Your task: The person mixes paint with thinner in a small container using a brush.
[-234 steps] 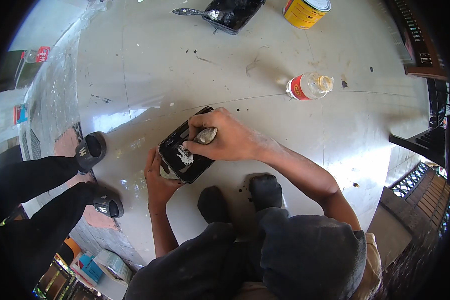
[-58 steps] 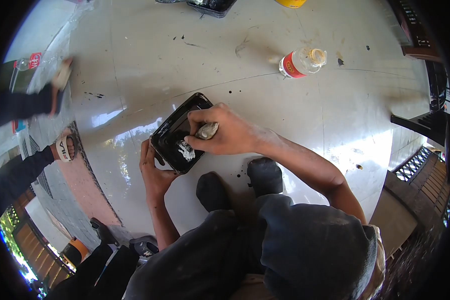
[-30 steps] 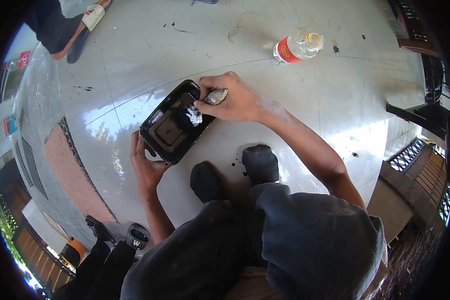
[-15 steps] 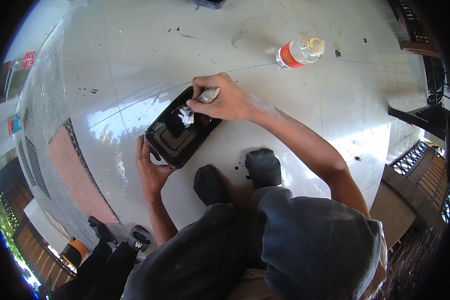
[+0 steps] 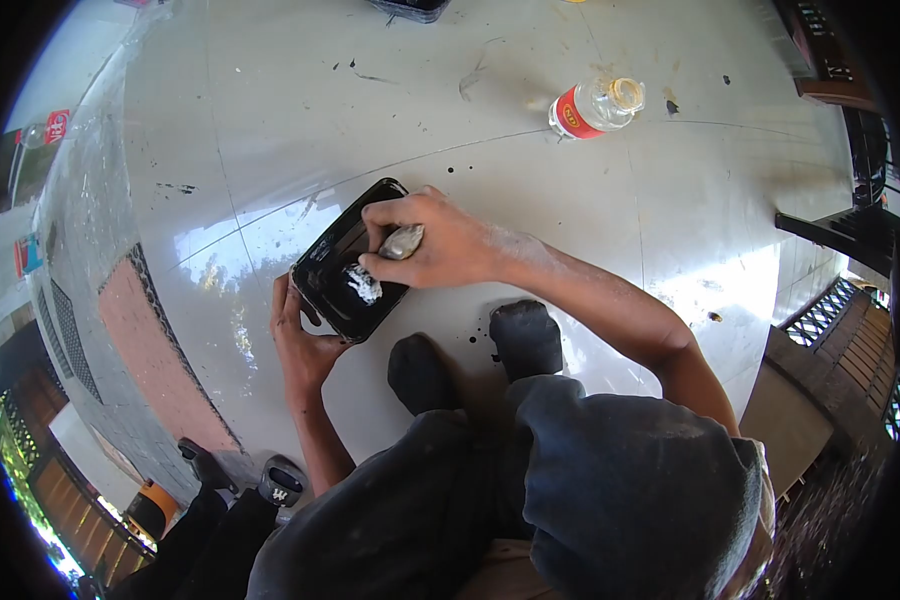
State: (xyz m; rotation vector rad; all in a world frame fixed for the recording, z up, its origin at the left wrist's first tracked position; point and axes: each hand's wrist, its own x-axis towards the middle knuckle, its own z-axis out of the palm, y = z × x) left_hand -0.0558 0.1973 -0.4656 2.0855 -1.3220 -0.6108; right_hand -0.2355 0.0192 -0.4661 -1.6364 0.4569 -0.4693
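A black rectangular plastic tray with glossy dark liquid in it lies tilted across the view on the floor. At its lower left corner my left hand grips the rim, thumb and fingers around the edge. My right hand is closed on what looks like a paintbrush with a thick, stained grey handle, held over the tray. Below the fingers its whitish, shiny lower part is down inside the tray, and the tip is lost in the dark liquid.
A clear plastic bottle with a red label stands on the pale tiled floor. Another black container shows at the top edge. Black drips spot the tiles near my feet. Another person's feet are at lower left.
My right hand has moved the paintbrush down and left, towards the tray's near end. The left hand keeps its hold at the corner.
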